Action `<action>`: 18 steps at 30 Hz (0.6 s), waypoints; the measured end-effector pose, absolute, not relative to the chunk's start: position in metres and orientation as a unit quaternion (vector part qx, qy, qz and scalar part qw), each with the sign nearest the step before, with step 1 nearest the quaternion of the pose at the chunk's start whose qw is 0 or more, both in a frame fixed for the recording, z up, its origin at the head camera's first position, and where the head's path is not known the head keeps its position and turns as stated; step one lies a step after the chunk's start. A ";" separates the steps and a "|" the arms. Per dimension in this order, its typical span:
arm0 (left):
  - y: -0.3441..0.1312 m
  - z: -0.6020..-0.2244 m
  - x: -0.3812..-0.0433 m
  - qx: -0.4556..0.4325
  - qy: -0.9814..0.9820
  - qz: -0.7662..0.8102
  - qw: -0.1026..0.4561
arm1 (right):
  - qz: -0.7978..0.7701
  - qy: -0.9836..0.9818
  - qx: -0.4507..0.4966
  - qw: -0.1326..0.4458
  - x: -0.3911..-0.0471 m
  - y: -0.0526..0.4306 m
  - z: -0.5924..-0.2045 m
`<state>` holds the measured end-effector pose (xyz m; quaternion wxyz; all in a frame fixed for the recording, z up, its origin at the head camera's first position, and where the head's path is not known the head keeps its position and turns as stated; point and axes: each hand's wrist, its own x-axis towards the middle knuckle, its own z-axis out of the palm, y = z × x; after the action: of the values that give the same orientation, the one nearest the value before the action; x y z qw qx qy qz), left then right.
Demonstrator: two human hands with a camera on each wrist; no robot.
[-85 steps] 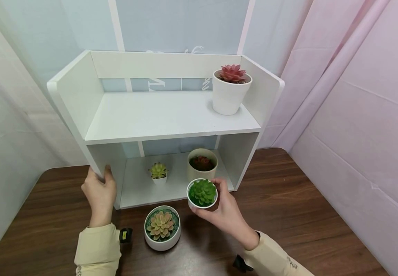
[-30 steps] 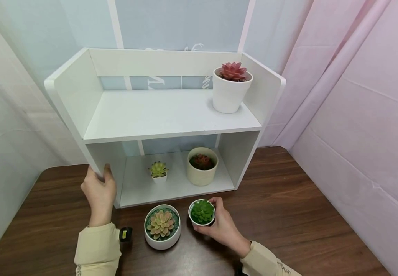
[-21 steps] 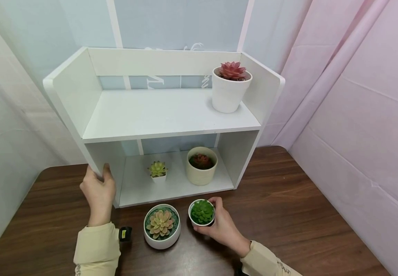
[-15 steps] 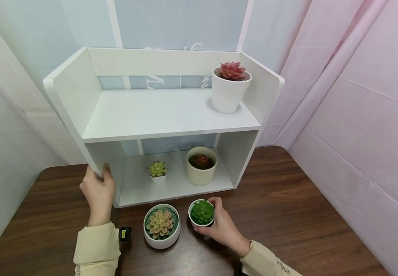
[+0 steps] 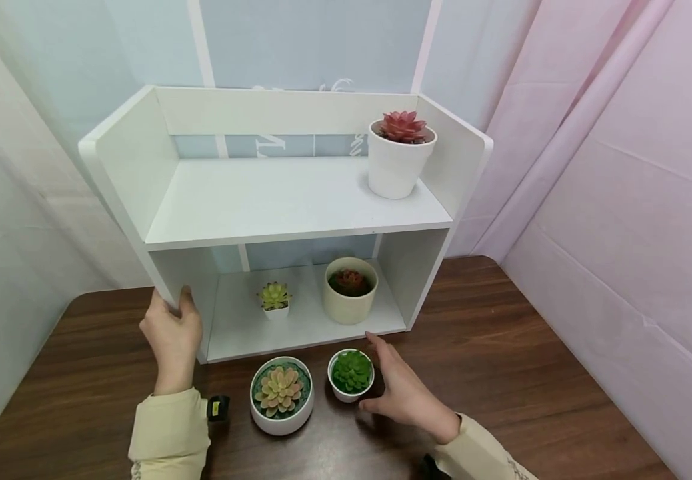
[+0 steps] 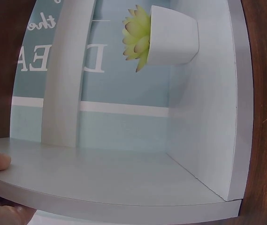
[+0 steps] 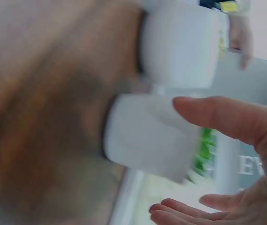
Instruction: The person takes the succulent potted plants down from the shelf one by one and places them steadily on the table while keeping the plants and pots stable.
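My left hand [image 5: 172, 337] grips the front edge of the left side panel of a white two-tier shelf [image 5: 298, 200]; in the left wrist view its thumb and fingers lie on either side of the panel. A green succulent in a small white pot [image 5: 351, 375] stands upright on the table before the shelf. Just right of that pot is my right hand [image 5: 403, 390], thumb and fingers spread and apart from it in the head view. To the pot's left sits a peach-coloured succulent in a wide white bowl pot [image 5: 282, 395].
On the lower tier stand a tiny yellow-green succulent [image 5: 275, 300] and a cream pot with a reddish plant [image 5: 350, 290]. A red succulent in a tall white pot [image 5: 400, 157] occupies the upper tier's right end. Fabric hangs around the wooden table [image 5: 502, 373].
The green succulent came down and toward the person onto the table. My right hand has since let go of it and drawn off to the right. My left hand kept its grip.
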<state>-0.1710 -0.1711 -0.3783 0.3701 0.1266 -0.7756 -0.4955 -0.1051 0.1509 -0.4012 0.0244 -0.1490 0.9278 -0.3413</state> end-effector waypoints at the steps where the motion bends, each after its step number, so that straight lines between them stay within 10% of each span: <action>1: -0.171 -0.378 -0.171 0.127 -0.775 -0.496 0.370 | -0.335 0.930 -0.148 0.020 -0.104 0.152 -0.396; 18: -0.170 -0.376 -0.170 0.127 -0.776 -0.495 0.371 | -0.370 0.878 -0.203 -0.224 -0.113 0.164 -0.328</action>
<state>-0.1697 -0.1700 -0.3763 0.3708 0.1273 -0.7757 -0.4946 -0.1128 0.1638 -0.3275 -0.2236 -0.2034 0.8784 -0.3702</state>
